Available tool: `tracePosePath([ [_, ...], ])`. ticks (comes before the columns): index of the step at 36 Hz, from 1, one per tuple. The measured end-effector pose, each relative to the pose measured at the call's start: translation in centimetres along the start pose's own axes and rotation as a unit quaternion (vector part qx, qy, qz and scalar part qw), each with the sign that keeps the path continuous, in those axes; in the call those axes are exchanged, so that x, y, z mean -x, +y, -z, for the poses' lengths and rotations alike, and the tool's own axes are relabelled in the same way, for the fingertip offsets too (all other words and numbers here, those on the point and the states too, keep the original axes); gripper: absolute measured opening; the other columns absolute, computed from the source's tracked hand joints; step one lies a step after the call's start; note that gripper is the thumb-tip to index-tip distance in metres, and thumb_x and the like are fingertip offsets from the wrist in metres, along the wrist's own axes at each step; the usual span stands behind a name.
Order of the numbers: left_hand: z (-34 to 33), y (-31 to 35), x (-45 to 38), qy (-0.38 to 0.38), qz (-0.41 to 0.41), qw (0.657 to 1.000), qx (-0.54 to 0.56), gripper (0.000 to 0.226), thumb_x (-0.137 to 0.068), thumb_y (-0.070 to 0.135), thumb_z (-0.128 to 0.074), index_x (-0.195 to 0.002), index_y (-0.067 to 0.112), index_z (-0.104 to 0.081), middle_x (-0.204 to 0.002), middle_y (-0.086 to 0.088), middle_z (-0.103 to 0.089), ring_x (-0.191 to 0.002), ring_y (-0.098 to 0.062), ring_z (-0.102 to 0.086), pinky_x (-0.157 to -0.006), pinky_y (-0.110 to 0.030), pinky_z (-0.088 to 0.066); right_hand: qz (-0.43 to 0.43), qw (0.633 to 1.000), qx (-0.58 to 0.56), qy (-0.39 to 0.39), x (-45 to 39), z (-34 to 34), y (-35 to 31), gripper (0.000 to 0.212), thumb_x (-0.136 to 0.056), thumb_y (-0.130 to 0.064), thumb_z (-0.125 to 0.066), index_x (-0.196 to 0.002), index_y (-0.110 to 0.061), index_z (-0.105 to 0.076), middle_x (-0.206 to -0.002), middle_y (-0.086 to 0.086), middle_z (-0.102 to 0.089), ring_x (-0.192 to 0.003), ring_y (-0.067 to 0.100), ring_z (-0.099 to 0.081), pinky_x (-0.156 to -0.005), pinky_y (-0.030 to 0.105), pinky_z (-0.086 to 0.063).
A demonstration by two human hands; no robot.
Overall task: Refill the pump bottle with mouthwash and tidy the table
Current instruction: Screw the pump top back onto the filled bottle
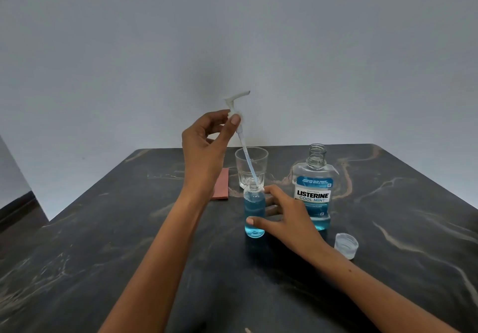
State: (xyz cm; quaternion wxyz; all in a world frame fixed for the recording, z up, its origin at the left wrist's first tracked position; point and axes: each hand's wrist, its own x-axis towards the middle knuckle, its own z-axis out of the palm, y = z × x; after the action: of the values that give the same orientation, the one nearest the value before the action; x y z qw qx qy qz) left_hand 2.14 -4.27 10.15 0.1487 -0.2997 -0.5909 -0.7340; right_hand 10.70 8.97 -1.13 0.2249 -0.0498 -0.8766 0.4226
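Observation:
A small clear pump bottle (254, 212) holding blue mouthwash stands upright mid-table. My right hand (284, 215) holds it, with the thumb in front and the fingers behind. My left hand (207, 141) is raised above it and pinches the white pump head (236, 105) by its collar. The pump's dip tube slants down, and its tip is in the bottle's neck. To the right stands the Listerine mouthwash bottle (314, 190), uncapped, with blue liquid low in it. Its clear cap (346, 245) lies on the table in front of it.
An empty drinking glass (251, 167) stands just behind the pump bottle. A pinkish folded cloth (222, 185) lies to its left. The dark marble table (129, 242) meets a grey wall behind, and its left edge drops to the floor.

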Motion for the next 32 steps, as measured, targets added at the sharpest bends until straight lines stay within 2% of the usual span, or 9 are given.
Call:
tracePosePath([
  [6,0.1,0.1,-0.3,0.029,-0.027,0.999,0.014,0.007,-0.083,0.027,-0.072,-0.089,0.030,-0.070,-0.089,0.008,-0.074,-0.092,-0.015,-0.068,-0.082,-0.035,-0.053,-0.002,1.000,0.002,-0.003,0.0,0.1,-0.1,0.052,-0.071,-0.040,-0.079,-0.114,-0.032,-0.052,-0.102,-0.012,-0.065,-0.091,0.005,-0.066,-0.080,0.025,-0.058],
  [11,0.2,-0.5,-0.3,0.026,-0.046,0.999,-0.007,0.007,-0.084,0.029,-0.071,-0.090,0.032,-0.070,-0.088,0.010,-0.073,-0.088,-0.009,-0.066,-0.083,-0.039,-0.053,-0.003,1.000,0.003,0.000,0.0,0.0,-0.1,0.051,-0.070,-0.040,-0.080,-0.113,-0.032,-0.053,-0.099,-0.015,-0.065,-0.089,0.004,-0.067,-0.078,0.023,-0.058],
  [17,0.1,-1.8,0.5,-0.003,-0.042,0.999,-0.024,0.008,-0.083,0.031,-0.071,-0.088,0.036,-0.068,-0.079,0.023,-0.070,-0.079,0.006,-0.061,-0.063,-0.010,-0.044,0.001,1.000,-0.003,0.004,-0.1,-0.1,0.0,0.052,-0.070,-0.038,-0.081,-0.114,-0.030,-0.054,-0.099,-0.010,-0.068,-0.087,0.005,-0.068,-0.079,0.029,-0.059],
  [19,0.2,-2.2,1.0,-0.020,-0.039,0.998,-0.035,0.007,-0.083,0.034,-0.070,-0.087,0.039,-0.067,-0.081,0.026,-0.070,-0.080,0.006,-0.063,-0.067,-0.010,-0.046,0.002,1.000,-0.003,0.005,-0.1,-0.1,0.0,0.051,-0.070,-0.039,-0.081,-0.113,-0.031,-0.054,-0.100,-0.011,-0.068,-0.088,0.005,-0.068,-0.079,0.029,-0.059],
  [21,0.3,-2.7,1.6,-0.043,-0.033,0.997,-0.046,0.007,-0.082,0.036,-0.070,-0.088,0.039,-0.067,-0.085,0.025,-0.070,-0.084,0.005,-0.064,-0.075,-0.017,-0.048,0.004,1.000,-0.003,0.005,-0.1,0.0,0.0,0.050,-0.071,-0.039,-0.080,-0.113,-0.031,-0.054,-0.100,-0.011,-0.068,-0.089,0.005,-0.067,-0.080,0.029,-0.059],
  [24,0.5,-3.7,2.4,-0.070,-0.026,0.995,-0.065,0.009,-0.082,0.035,-0.070,-0.089,0.041,-0.067,-0.087,0.022,-0.071,-0.085,0.004,-0.064,-0.077,-0.024,-0.046,0.006,1.000,0.001,0.006,-0.1,0.0,0.0,0.053,-0.071,-0.040,-0.080,-0.115,-0.030,-0.053,-0.103,-0.009,-0.068,-0.090,0.005,-0.067,-0.080,0.029,-0.059],
  [26,0.6,-4.2,2.8,-0.083,-0.021,0.993,-0.076,0.011,-0.083,0.033,-0.070,-0.090,0.041,-0.068,-0.087,0.022,-0.071,-0.084,0.004,-0.064,-0.076,-0.021,-0.047,0.006,1.000,0.004,0.005,0.0,0.0,0.0,0.055,-0.071,-0.040,-0.080,-0.118,-0.028,-0.053,-0.106,-0.006,-0.068,-0.091,0.006,-0.067,-0.081,0.029,-0.059],
  [29,0.9,-4.6,3.3,-0.093,-0.005,0.994,-0.061,0.011,-0.085,0.030,-0.069,-0.093,0.037,-0.069,-0.088,0.022,-0.071,-0.083,0.005,-0.064,-0.070,-0.009,-0.045,0.009,1.000,0.005,0.008,0.0,0.0,-0.2,0.054,-0.071,-0.039,-0.080,-0.116,-0.027,-0.054,-0.102,-0.006,-0.068,-0.089,0.007,-0.067,-0.081,0.028,-0.059],
  [32,1.1,-5.0,3.4,-0.112,0.002,0.991,-0.066,0.013,-0.084,0.029,-0.070,-0.097,0.029,-0.070,-0.089,0.019,-0.072,-0.085,0.003,-0.066,-0.069,-0.007,-0.044,0.013,1.000,0.007,0.010,0.1,0.1,-0.3,0.051,-0.071,-0.039,-0.080,-0.113,-0.029,-0.053,-0.097,-0.010,-0.066,-0.087,0.004,-0.066,-0.080,0.025,-0.058],
])
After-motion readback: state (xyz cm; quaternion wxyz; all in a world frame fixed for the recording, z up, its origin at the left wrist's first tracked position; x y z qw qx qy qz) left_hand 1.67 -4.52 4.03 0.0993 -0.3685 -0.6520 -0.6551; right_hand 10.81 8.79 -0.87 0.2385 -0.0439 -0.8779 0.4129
